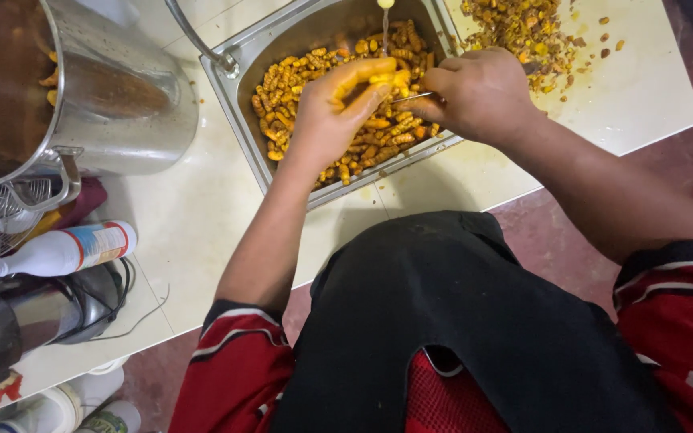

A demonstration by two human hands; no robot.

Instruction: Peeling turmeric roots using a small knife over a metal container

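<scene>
Now my left hand (332, 112) pinches a yellow turmeric piece (387, 78) over the steel sink (244, 66), and my right hand (479, 92) is closed around a thin knife (412, 97) touching it. Close around are the peel heap (523, 32) on the counter (202, 208), a big steel pot (114, 96) and a white bottle (66, 248).

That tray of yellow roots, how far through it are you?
Done: a heap of scraps lies on the counter. In hand: the left hand holds one yellow piece while the right hand works a thin blade on it. Left: the metal tray remains well filled.
</scene>
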